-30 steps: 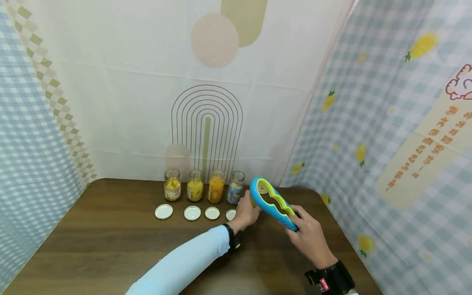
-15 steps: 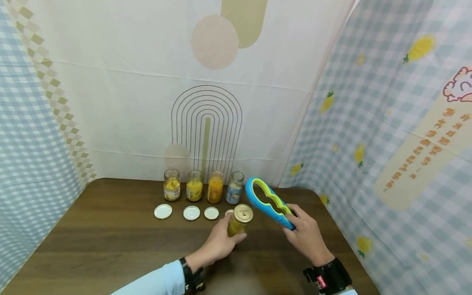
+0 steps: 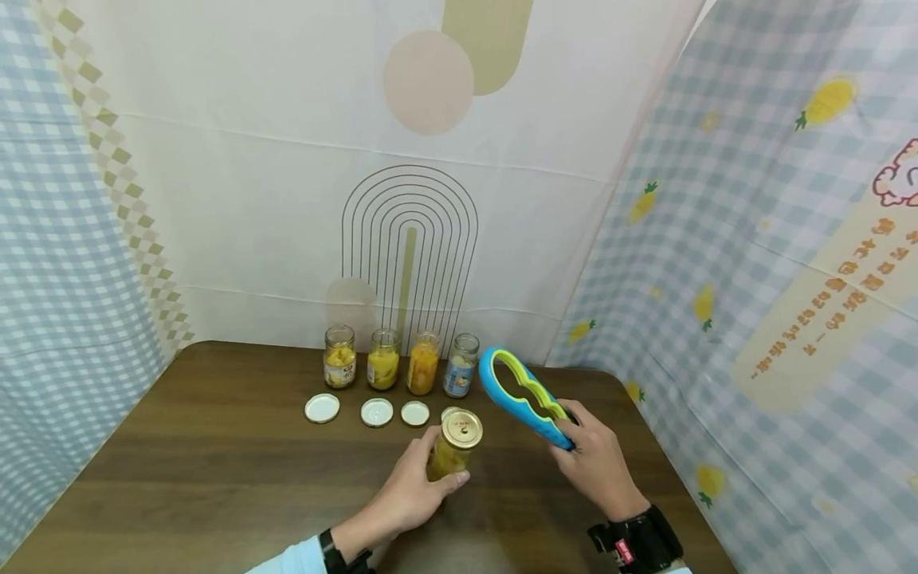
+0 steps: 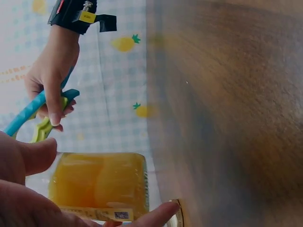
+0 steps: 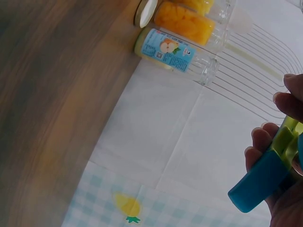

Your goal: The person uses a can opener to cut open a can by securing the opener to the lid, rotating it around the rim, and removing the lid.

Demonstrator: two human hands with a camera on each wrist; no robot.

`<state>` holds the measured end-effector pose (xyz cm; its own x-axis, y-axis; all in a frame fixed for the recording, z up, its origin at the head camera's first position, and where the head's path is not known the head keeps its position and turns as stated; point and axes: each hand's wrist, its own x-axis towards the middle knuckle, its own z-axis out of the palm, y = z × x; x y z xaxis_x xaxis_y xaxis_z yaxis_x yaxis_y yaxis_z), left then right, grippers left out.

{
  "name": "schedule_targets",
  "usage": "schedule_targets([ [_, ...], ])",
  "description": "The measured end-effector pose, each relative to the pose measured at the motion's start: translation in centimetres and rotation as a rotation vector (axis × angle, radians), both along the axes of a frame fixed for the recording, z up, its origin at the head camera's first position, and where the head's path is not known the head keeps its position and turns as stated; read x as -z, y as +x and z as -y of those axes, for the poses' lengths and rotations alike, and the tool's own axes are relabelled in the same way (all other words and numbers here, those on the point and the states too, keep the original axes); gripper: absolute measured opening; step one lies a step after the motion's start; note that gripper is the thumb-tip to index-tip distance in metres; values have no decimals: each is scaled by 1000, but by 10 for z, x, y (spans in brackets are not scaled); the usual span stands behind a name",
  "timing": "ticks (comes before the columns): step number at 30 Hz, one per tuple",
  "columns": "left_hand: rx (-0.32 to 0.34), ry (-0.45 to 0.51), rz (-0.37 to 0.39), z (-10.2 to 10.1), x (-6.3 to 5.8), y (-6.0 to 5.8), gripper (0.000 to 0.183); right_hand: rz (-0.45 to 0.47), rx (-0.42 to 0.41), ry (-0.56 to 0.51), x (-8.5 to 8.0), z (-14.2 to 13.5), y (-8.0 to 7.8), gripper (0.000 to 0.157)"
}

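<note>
My left hand grips a glass jar of yellow-orange fruit, fingers and thumb around its side. The jar is upright, with a gold lid on top. In the left wrist view the jar shows orange contents and part of a label; its top end is behind my thumb. To its right, my right hand holds a blue and lime-green jar opener by its handle end. The opener's loop is raised above the table and apart from the jar. The right wrist view shows the blue handle end.
Several lidless jars of fruit stand along the table's back edge, including a blue-labelled jar and an orange one. White-lined lids, such as the leftmost lid, lie before them; one is partly behind the held jar. A curtain hangs behind the table.
My left hand has brought the gold-lidded jar from the back right of the table toward the front and left. The right hand with the jar opener has hardly moved.
</note>
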<state>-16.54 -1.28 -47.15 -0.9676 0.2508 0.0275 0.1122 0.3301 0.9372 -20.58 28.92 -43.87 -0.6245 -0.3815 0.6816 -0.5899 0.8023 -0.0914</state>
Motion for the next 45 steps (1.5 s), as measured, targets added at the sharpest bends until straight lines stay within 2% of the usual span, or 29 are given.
schedule_targets([
  [7, -21, -13, -20, -1, 3, -1, 71, -28, -25, -2, 0, 3, 0, 20],
  [11, -46, -30, -34, -2, 6, -5, 77, -41, -41, 13, -4, 7, 1, 24],
  [19, -35, -30, -27, -6, 6, -17, 76, -45, -109, 58, -18, 27, 8, 30],
  [23, -29, -26, -39, -8, 4, -21, 81, -26, -123, 118, -29, 39, 9, 31],
  [29, -39, 15, -56, -10, 0, -20, 77, 28, -89, 194, -42, 51, 11, 30],
  [40, -38, 33, -65, -11, 2, -18, 68, 140, -52, 275, -45, 62, 14, 21],
  [45, -56, 21, -72, -12, 3, -19, 67, 99, -35, 328, -44, 64, 16, 20],
])
